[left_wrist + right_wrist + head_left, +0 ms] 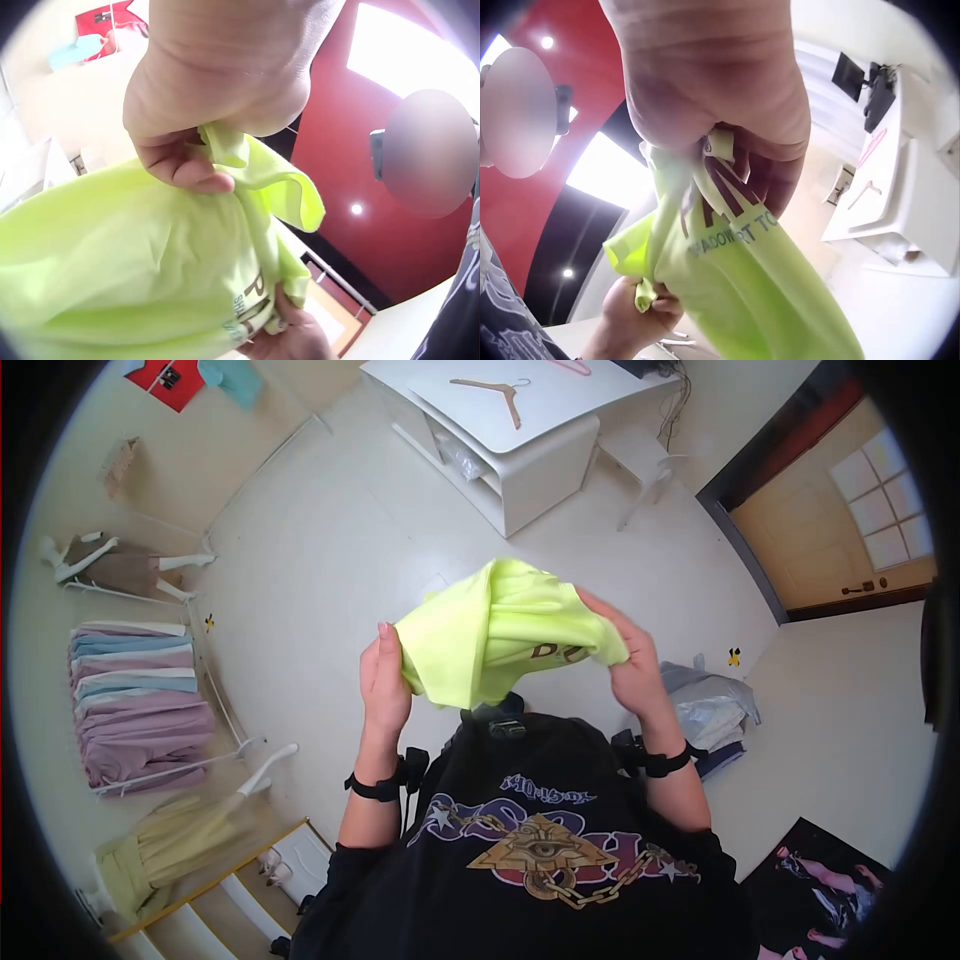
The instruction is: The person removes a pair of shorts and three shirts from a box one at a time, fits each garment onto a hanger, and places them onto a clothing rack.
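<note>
Person standing, bare hands raised before a black printed shirt [560,810]. A lime-green garment [455,645] hangs bunched and folded between the two hands, held up above the pale floor [310,550]. Left hand [385,675] pinches the cloth at one side, thumb uppermost; the left wrist view shows its fingers curled over a fold. Right hand [637,670] grips the opposite side, cloth caught between thumb and curled fingers. Dark lettering shows on the garment near the right hand (creases break up the words). A dark strap [378,790] circles the left wrist.

Surroundings: white desk [575,400] ahead, a wooden hanger [485,384] and a pink hanger [572,366] lying on its top. To the person's left, folded pastel clothes [135,705] and a mannequin [115,560] in brownish dress. Grey plastic bag [715,705] on the floor beyond the right forearm; wooden door [800,510] at far right.
</note>
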A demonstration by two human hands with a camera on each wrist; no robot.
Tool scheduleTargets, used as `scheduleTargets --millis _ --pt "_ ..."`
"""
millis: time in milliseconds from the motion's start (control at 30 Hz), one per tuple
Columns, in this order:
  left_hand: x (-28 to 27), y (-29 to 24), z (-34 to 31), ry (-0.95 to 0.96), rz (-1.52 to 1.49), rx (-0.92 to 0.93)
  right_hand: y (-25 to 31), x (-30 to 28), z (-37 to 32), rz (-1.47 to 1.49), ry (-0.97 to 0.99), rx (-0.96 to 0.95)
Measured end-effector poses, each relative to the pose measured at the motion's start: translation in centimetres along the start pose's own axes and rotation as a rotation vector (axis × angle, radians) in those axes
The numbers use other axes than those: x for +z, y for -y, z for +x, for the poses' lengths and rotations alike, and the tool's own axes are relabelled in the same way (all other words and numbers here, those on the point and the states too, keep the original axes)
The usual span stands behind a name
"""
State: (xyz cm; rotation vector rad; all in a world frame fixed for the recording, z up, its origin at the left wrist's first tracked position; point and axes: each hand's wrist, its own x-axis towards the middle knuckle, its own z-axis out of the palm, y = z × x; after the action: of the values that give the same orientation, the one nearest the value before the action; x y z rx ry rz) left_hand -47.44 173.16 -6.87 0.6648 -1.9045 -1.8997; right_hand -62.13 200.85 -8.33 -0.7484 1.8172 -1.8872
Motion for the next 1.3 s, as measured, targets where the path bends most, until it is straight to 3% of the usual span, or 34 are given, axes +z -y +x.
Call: scheduleTargets --millis 67,167,267,333,433,500,600,633,700,767,833,867,900,967,1100,1167,1233,1300 --pt "-0.9 0.6 1.7 -0.014 0.012 -0.030 0.1 -0.5 1.0 0.330 -0.136 0.135" --pt "-2.3 1.8 3.3 -0.003 0.005 -0.042 -1.2 -1.8 2.5 0.508 -0.058 0.139" --pt "-3.1 2.6 4.4 -0.004 0.015 -0.129 -0.7 0.1 5.2 0.598 -0.120 0.179" --pt "-4.3 4.1 5.9 0.093 0.093 -0.149 0.2 0.5 7.9 0.670 -0.141 0.188" --pt "-3.9 3.6 7.3 0.158 0.142 -0.180 0.2 -0.3 12.3 0.712 -0.027 0.092" --pt "-3.0 3.3 8.3 0.170 0.140 -0.247 0.0 -0.6 15.3 0.697 0.216 -0.047" --pt "-1.0 2.1 10.8 0.290 0.227 -0.208 0.3 1.0 19.3 0.706 0.345 0.023" --pt "-0.6 2.3 11.9 0.266 0.240 -0.214 0.3 1.3 20.9 0.699 0.402 0.025" --pt "0.3 3.1 14.3 0.218 0.490 0.030 -0.4 0.8 24.4 0.649 0.480 -0.030" --pt "0.7 2.2 16.5 0.128 0.433 -0.057 -0.8 0.0 27.9 0.367 0.384 -0.080" --pt "0.1 1.3 18.8 -0.134 0.444 -0.141 -2.4 -1.3 31.9 0.243 0.302 -0.098" --pt "0.1 1.0 19.8 -0.242 0.425 -0.054 -2.7 -1.6 33.5 0.107 0.205 -0.089" --pt "-0.1 0.4 20.3 -0.259 0.435 -0.067 -2.8 -1.7 34.9 0.121 0.221 -0.081" --pt "-0.4 -1.1 21.5 -0.517 0.601 -0.098 -2.7 -1.7 37.7 0.058 0.151 -0.080" --pt "-0.7 -2.9 24.2 -0.675 0.779 0.016 -4.0 -1.0 41.9 -0.208 0.164 -0.373" --pt "-1.7 -3.0 25.7 -0.779 0.796 0.155 -4.4 -1.4 43.3 -0.269 0.170 -0.310" --pt "-2.9 -3.3 27.3 -0.794 0.698 0.173 -5.3 -1.6 44.7 -0.336 0.167 -0.236" --pt "-3.6 -4.0 29.1 -0.796 0.483 0.242 -7.0 -1.7 45.8 -0.479 0.132 -0.228"
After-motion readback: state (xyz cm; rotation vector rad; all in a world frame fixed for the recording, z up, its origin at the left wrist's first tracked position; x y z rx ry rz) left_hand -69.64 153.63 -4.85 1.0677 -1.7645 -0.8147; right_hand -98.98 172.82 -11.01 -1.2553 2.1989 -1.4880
